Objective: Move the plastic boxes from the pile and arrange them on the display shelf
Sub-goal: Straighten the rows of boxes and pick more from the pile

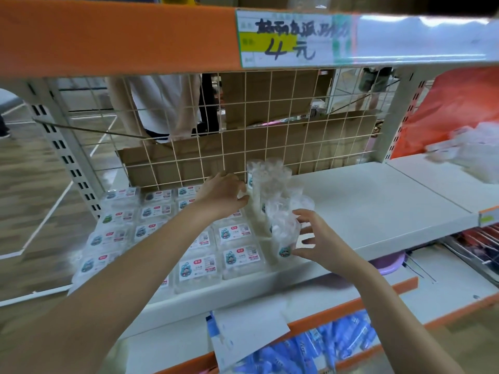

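Right hand (310,238) holds the front clear plastic box (285,236) upright, frame centre. Left hand (224,194), fingers loosely curled, touches the rear upright boxes (266,182). Flat labelled boxes (194,238) fill the white shelf (378,201) lower left.

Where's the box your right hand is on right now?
In the head view the upright plastic box stands near the white shelf's front edge, right of the flat labelled boxes, with the right hand touching its right side.
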Tool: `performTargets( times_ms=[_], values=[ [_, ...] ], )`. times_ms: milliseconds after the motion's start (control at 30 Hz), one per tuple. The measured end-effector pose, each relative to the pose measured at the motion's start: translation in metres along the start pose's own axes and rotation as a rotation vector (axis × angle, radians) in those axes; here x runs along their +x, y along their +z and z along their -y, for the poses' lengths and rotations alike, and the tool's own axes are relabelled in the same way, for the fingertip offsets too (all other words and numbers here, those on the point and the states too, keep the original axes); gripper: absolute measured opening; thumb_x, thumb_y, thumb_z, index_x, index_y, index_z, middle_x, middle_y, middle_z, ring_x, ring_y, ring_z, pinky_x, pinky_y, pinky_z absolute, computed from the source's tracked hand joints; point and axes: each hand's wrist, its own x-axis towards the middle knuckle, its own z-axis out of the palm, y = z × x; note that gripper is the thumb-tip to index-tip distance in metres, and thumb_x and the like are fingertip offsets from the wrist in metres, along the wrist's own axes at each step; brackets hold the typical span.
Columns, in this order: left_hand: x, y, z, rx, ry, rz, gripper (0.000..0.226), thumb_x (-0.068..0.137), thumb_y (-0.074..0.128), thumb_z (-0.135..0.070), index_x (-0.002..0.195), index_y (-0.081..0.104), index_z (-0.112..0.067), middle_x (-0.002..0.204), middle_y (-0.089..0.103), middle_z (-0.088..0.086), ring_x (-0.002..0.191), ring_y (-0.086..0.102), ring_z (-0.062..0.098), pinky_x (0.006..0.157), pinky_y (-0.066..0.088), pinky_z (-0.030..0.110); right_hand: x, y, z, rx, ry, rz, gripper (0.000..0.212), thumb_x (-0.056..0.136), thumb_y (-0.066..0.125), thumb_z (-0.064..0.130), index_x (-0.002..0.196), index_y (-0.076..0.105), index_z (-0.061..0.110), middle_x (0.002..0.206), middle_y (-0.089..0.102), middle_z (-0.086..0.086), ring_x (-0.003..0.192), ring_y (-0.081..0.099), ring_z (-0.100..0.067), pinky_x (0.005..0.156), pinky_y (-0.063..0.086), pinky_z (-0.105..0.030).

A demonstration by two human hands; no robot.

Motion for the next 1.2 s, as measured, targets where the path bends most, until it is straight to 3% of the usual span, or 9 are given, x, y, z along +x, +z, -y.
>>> performTargets(
  times_ms=[200,367,600,767,967,1200],
  values=[
    [0.023,-0.011,-0.026,-0.009,0.094,-0.008,0.036,0.095,0.046,-0.042,0.119,0.062,-0.021,0.132,0.053,-0.001,0.128,0.041,0.02,0.104,0.037,0.037,-0.005,-0.062,0.0,-0.16,0.047,-0.058,0.051,0.084,0.069,0.012,0.121,0.043,0.036,0.119,0.052,0.005,0.103,0.054,-0.012,0.088,0.049,-0.025],
    [0.062,-0.014,-0.084,-0.039,0.233,-0.075,0.035,0.095,0.046,-0.041,0.117,0.063,-0.021,0.129,0.055,0.0,0.122,0.047,0.021,0.1,0.037,0.034,0.015,-0.112,-0.005,-0.3,0.135,0.042,0.045,0.088,0.065,0.018,0.129,0.048,0.024,0.124,0.054,0.003,0.108,0.051,-0.011,0.089,0.044,-0.02],
    [0.1,-0.002,-0.199,0.053,0.394,0.069,0.045,0.091,0.05,-0.046,0.127,0.056,-0.019,0.13,0.054,0.008,0.118,0.048,0.027,0.097,0.04,0.034,0.004,-0.179,-0.039,-0.537,0.322,0.093,0.045,0.092,0.06,0.024,0.134,0.046,0.018,0.132,0.05,-0.005,0.118,0.049,-0.022,0.093,0.037,-0.025],
    [0.124,0.003,-0.286,0.179,0.514,0.067,0.047,0.091,0.047,-0.05,0.124,0.059,-0.018,0.125,0.057,0.009,0.118,0.047,0.029,0.094,0.039,0.039,-0.042,-0.247,-0.073,-0.642,0.47,0.059,0.049,0.092,0.058,0.021,0.138,0.042,0.014,0.136,0.047,-0.009,0.124,0.045,-0.023,0.1,0.034,-0.028],
    [0.143,0.009,-0.414,0.201,0.657,0.089,0.049,0.093,0.043,-0.051,0.13,0.054,-0.021,0.131,0.051,0.009,0.124,0.041,0.028,0.099,0.034,0.04,-0.107,-0.333,-0.114,-0.764,0.608,-0.01,0.05,0.09,0.057,0.015,0.137,0.042,0.013,0.131,0.048,-0.012,0.119,0.049,-0.03,0.092,0.04,-0.034],
    [0.174,0.024,-0.533,0.172,0.727,0.11,0.048,0.093,0.041,-0.05,0.126,0.054,-0.019,0.126,0.053,0.01,0.12,0.041,0.029,0.096,0.033,0.04,-0.158,-0.419,-0.166,-0.777,0.722,-0.137,0.044,0.087,0.058,0.023,0.128,0.049,0.011,0.121,0.051,-0.012,0.111,0.049,-0.032,0.094,0.044,-0.042]
  ],
)
